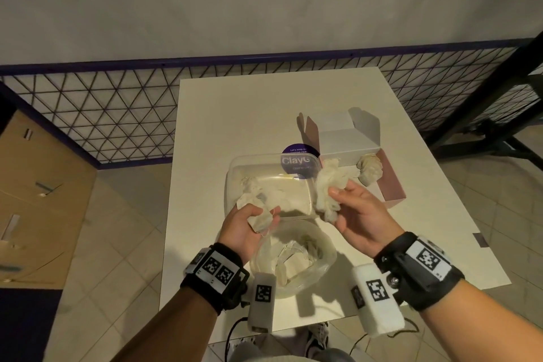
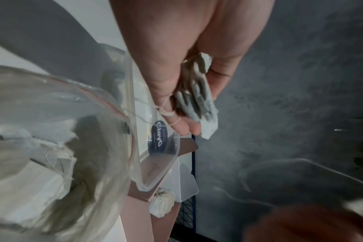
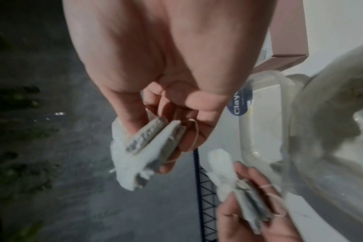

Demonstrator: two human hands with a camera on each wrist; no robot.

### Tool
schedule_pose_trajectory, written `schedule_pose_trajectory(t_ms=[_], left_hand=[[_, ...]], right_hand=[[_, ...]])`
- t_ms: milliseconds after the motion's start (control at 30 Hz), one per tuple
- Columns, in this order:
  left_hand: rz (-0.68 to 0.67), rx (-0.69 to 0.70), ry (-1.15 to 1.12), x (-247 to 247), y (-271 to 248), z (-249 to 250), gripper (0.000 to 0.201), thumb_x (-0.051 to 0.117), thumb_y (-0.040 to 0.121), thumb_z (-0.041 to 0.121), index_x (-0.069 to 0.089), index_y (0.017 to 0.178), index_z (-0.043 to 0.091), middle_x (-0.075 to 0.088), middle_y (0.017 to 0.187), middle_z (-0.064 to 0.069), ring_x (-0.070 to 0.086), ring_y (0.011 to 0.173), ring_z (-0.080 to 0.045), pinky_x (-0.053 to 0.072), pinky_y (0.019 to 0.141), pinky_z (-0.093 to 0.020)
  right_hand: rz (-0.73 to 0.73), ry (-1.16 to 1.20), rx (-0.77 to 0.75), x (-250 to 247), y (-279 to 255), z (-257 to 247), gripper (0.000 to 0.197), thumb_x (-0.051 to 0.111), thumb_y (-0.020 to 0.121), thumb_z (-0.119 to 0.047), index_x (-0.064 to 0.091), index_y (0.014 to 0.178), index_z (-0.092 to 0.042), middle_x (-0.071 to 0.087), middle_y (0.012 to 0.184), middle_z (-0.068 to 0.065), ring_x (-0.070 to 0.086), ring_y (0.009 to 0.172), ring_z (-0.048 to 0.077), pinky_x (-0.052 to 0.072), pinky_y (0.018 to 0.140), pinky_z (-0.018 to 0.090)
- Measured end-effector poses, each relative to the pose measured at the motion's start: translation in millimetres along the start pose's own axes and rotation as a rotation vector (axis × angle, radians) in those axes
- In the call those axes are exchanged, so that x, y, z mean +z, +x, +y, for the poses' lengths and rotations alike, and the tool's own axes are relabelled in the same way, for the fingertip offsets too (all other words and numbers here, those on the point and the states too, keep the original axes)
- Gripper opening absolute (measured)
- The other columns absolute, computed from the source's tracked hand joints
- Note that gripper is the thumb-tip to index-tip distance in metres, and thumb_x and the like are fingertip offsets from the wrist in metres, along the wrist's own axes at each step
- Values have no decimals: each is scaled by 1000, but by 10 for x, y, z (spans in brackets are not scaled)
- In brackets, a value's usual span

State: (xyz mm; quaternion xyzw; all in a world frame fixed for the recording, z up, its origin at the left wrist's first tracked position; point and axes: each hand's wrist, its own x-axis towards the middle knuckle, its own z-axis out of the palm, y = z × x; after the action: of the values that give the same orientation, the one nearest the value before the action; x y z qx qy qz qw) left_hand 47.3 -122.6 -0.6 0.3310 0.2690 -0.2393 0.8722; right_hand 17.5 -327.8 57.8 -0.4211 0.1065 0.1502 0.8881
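Lower centre, the left hand (image 1: 242, 228) curls its fingers (image 2: 184, 128) tight on a bunch of tea bags (image 1: 260, 219), string (image 2: 172, 114) looped round them; the right hand (image 1: 361, 214) pinches a second wad (image 1: 327, 189) beside the clear tub (image 1: 232, 185). A purple sticker (image 1: 298, 161) reading "ClayG" shows through the tub; the plastic bag (image 1: 326, 258) below holds more tea bags (image 1: 293, 263), a pink box (image 1: 393, 188) at right a clump (image 1: 368, 169).

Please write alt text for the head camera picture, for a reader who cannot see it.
A person's left hand grips a bundle of tea bags and the right hand grips a second bundle, both above a white table. On it stand a clear plastic tub, a clear bag with more tea bags and an open pink box.
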Motion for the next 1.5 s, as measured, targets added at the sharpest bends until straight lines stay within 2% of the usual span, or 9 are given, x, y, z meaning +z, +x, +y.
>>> schedule_pose_trajectory(t_ms=[100,167,400,633,833,1033,1267,1367,1500], left_hand=[[-118,-27,51,88,-55,-64,47,41,85,-9,49,130,1,61,122,-24,67,95,-35,57,66,-37],[-157,-40,68,124,-74,-101,47,40,85,-9,50,131,0,62,120,-25,66,93,-35,56,60,-34],[-253,-40,82,102,-95,-164,55,47,74,-2,52,129,0,59,127,-28,60,109,-41,54,81,-48],[-238,-45,81,105,-100,-202,60,47,73,-5,49,132,-3,56,128,-31,62,105,-39,57,71,-41],[-245,-59,112,93,-77,-199,55,48,74,-6,52,128,-2,59,125,-29,63,102,-39,57,75,-43],[-193,-6,225,-13,-14,-109,38,37,90,-12,54,121,1,69,97,-18,69,83,-28,59,68,-35],[-161,62,439,-56,37,-56,32,57,88,-9,57,112,12,72,101,-12,69,96,-32,58,72,-39],[-163,105,568,-7,29,-107,37,69,82,-4,59,114,11,70,109,-17,67,100,-35,54,75,-42],[-162,143,653,57,12,-169,40,74,76,-6,61,111,9,71,101,-17,68,86,-31,53,61,-34]], right_hand=[[105,-97,102,29,67,208,68,86,61,-19,57,119,1,60,116,27,60,91,30,52,84,41],[170,-46,120,49,89,297,53,75,70,-11,56,117,4,58,119,29,64,88,28,54,83,38],[220,43,159,133,65,419,41,60,79,1,54,119,8,65,111,26,70,85,28,60,69,37],[378,-71,165,128,121,482,21,59,85,5,55,105,1,67,91,19,70,68,22,59,57,31],[330,-70,169,123,109,458,18,55,89,1,61,105,4,70,89,16,70,70,21,57,55,29],[347,-59,47,-19,73,246,26,49,92,-4,60,116,0,67,97,16,65,78,21,54,65,29],[118,-480,83,-57,-38,93,25,61,82,-7,66,106,-1,71,95,16,64,83,28,50,77,39],[79,-436,139,-8,-9,178,23,54,88,1,62,110,3,71,96,15,67,82,24,56,76,33],[89,-272,196,-1,46,268,29,50,89,2,55,117,8,66,107,25,65,90,32,53,85,44]])
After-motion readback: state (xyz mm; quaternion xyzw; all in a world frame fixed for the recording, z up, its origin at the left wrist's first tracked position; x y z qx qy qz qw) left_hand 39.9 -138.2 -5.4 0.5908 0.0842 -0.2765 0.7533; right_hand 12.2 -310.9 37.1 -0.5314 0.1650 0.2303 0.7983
